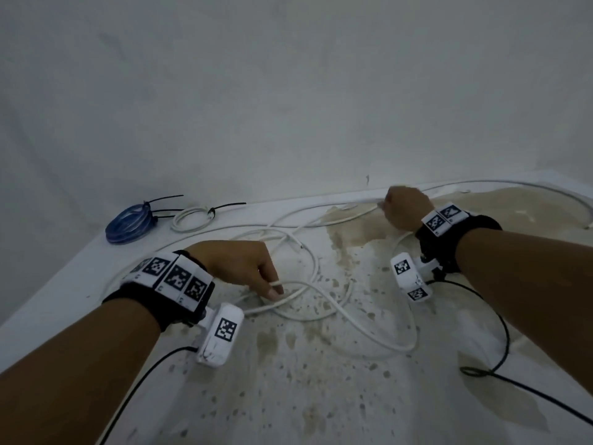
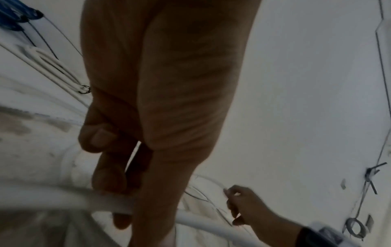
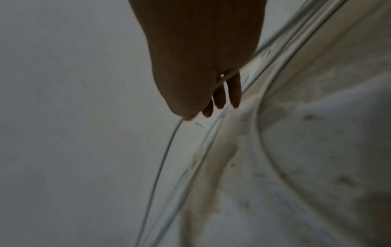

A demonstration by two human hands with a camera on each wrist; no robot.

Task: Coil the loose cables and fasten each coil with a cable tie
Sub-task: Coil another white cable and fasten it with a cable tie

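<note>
A long loose white cable [image 1: 333, 303] sprawls in loops over the stained white surface. My left hand [image 1: 274, 289] pinches one strand of it near the middle loops; in the left wrist view the cable [image 2: 52, 198] runs under the curled fingers [image 2: 107, 175]. At the far edge by the wall, my right hand [image 1: 386, 203] grips another stretch of the same cable. The right wrist view has the cable [image 3: 162, 160] leaving that fist [image 3: 203, 107] downward. A blue coil [image 1: 128, 224] and a small white coil [image 1: 192, 216], each bound with black cable ties, lie at the back left.
A white wall [image 1: 288, 91] rises directly behind the surface's far edge. The surface's left edge [image 1: 64, 284] runs diagonally. Thin black wires [image 1: 505, 335] from the wrist cameras trail across the right and lower left. Brown stains [image 1: 353, 232] mark the surface.
</note>
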